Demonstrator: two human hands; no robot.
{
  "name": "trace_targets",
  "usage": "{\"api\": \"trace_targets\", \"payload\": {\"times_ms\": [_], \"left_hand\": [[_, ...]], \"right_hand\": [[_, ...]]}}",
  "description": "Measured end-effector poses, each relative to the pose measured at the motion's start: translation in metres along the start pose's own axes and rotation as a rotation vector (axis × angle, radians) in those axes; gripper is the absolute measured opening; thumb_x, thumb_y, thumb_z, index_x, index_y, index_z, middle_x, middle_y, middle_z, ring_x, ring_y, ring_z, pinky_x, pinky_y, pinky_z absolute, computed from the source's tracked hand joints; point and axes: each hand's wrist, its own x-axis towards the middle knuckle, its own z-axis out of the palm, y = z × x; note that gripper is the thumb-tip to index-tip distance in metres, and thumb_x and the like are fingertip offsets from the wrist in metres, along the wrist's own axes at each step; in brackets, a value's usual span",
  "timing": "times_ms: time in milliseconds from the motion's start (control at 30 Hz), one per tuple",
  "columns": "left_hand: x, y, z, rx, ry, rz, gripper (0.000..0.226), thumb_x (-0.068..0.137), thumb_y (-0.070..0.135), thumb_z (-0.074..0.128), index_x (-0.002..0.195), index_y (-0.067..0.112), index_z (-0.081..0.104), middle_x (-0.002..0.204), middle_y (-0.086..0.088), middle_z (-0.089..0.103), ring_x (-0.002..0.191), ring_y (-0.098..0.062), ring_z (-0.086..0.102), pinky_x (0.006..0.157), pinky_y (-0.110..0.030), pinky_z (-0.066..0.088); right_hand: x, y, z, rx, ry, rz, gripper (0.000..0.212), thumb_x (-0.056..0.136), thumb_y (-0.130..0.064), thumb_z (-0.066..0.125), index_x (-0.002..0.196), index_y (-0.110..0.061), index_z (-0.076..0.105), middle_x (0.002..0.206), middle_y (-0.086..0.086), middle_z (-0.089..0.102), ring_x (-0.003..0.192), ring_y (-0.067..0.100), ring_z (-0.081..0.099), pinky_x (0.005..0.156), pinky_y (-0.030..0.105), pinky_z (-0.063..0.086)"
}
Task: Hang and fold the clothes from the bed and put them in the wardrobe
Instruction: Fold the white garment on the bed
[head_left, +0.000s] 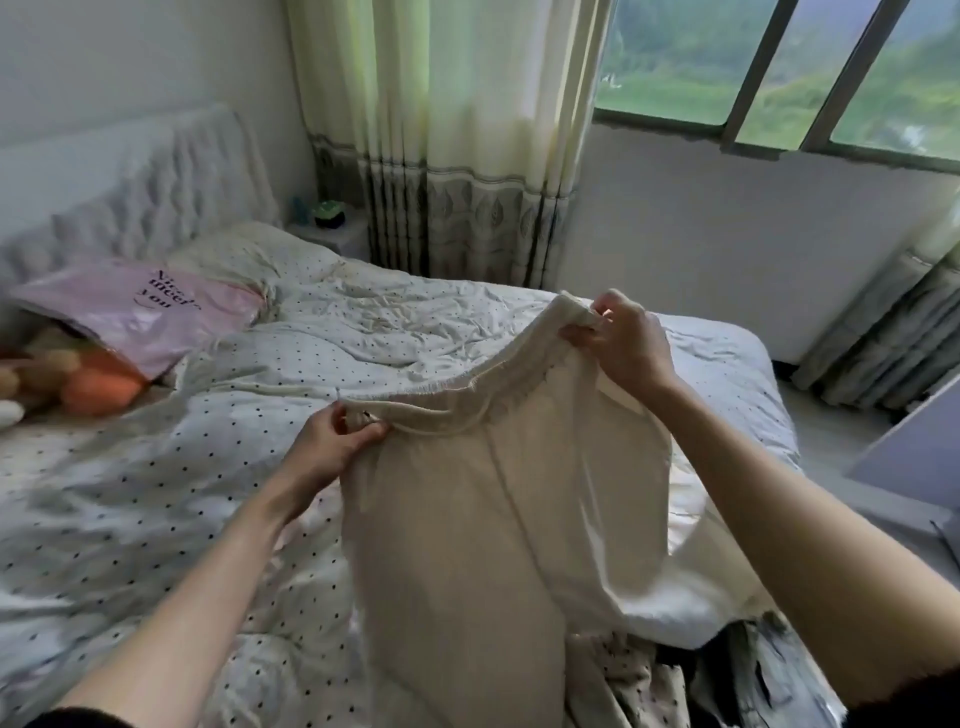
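Note:
A cream garment with an elastic waistband (498, 509) hangs in the air over the bed (156, 493), held up by both hands. My left hand (327, 441) pinches the left end of the waistband. My right hand (623, 343) grips the right end, higher and farther from me. The cloth drops down past the bed's near edge. More clothes, one pale with small dots (634, 680) and one grey patterned (769, 670), lie bunched at the bottom right, partly hidden by the garment and my right arm.
A dotted white duvet covers the bed. A pink pillow (140, 306) and soft toys (78, 379) lie at the far left by the headboard. Curtains (457, 130) and a window stand behind. A bedside table (332, 228) holds small items. A white panel (909, 457) stands at the right.

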Motion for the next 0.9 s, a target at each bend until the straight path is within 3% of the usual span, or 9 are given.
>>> {"api": "trace_targets", "payload": {"times_ms": [133,233,300,400,500,667,733,800,900], "left_hand": [[0.013,0.028,-0.033,0.013,0.069,0.087,0.012,0.081,0.016,0.072,0.081,0.020,0.061,0.077,0.006,0.065,0.064,0.002,0.062,0.055,-0.011,0.047],[0.027,0.027,-0.058,-0.004,0.119,0.078,0.011,0.081,0.018,0.072,0.084,0.019,0.061,0.082,0.003,0.065,0.072,-0.008,0.062,0.066,-0.021,0.050],[0.040,0.015,-0.080,-0.037,0.148,0.055,0.011,0.081,0.016,0.071,0.082,0.018,0.061,0.080,0.002,0.064,0.072,-0.011,0.061,0.066,-0.024,0.048],[0.060,-0.002,-0.110,-0.038,0.150,0.020,0.008,0.080,0.013,0.071,0.078,0.015,0.063,0.078,-0.003,0.065,0.070,-0.016,0.061,0.067,-0.028,0.048],[0.096,-0.023,-0.152,-0.002,0.131,0.002,0.011,0.079,0.012,0.071,0.086,0.006,0.065,0.081,-0.009,0.065,0.073,-0.019,0.060,0.070,-0.030,0.048],[0.167,-0.069,-0.224,0.014,0.261,-0.069,0.011,0.081,0.015,0.071,0.079,0.018,0.061,0.083,-0.006,0.063,0.079,-0.021,0.059,0.078,-0.033,0.047],[0.187,-0.088,-0.245,0.028,0.329,-0.095,0.010,0.081,0.016,0.071,0.086,0.010,0.064,0.086,-0.009,0.063,0.083,-0.023,0.059,0.080,-0.035,0.046],[0.221,-0.109,-0.279,0.056,0.391,-0.119,0.025,0.081,0.020,0.071,0.095,0.001,0.063,0.087,-0.011,0.062,0.083,-0.023,0.058,0.077,-0.033,0.043],[0.260,-0.123,-0.307,0.126,0.482,-0.102,0.020,0.080,0.023,0.073,0.081,0.010,0.058,0.074,-0.003,0.056,0.078,-0.021,0.053,0.071,-0.029,0.038]], "right_hand": [[0.019,-0.042,0.010,0.036,0.069,-0.041,0.017,0.084,-0.030,0.066,0.089,-0.013,0.064,0.097,0.016,0.068,0.096,0.037,0.056,0.074,0.035,0.031],[0.030,-0.067,0.022,0.017,0.023,-0.072,0.008,0.085,-0.021,0.064,0.078,-0.018,0.064,0.086,0.012,0.065,0.094,0.036,0.055,0.077,0.037,0.032],[0.037,-0.086,0.045,-0.016,0.009,-0.102,0.015,0.084,-0.018,0.063,0.070,-0.021,0.060,0.079,0.007,0.062,0.092,0.033,0.056,0.077,0.036,0.032],[0.049,-0.109,0.084,-0.045,0.047,-0.140,0.006,0.084,-0.020,0.063,0.084,-0.023,0.068,0.090,0.008,0.068,0.097,0.032,0.056,0.081,0.038,0.034],[0.068,-0.137,0.139,-0.174,0.109,-0.143,0.014,0.088,-0.030,0.060,0.098,-0.028,0.070,0.107,0.005,0.065,0.110,0.028,0.046,0.088,0.039,0.029],[0.100,-0.188,0.252,-0.397,0.100,-0.125,0.021,0.090,-0.031,0.057,0.106,-0.029,0.069,0.112,0.006,0.056,0.114,0.028,0.042,0.092,0.039,0.027],[0.108,-0.203,0.290,-0.357,0.039,-0.147,0.021,0.092,-0.032,0.056,0.106,-0.025,0.070,0.111,0.006,0.060,0.108,0.029,0.052,0.086,0.035,0.034],[0.128,-0.231,0.342,-0.329,-0.007,-0.123,0.023,0.093,-0.034,0.055,0.104,-0.022,0.070,0.106,0.005,0.064,0.096,0.029,0.060,0.072,0.031,0.036],[0.146,-0.249,0.383,-0.370,-0.023,-0.095,0.021,0.093,-0.025,0.051,0.102,-0.017,0.069,0.102,0.008,0.065,0.093,0.030,0.061,0.067,0.030,0.033]]}}
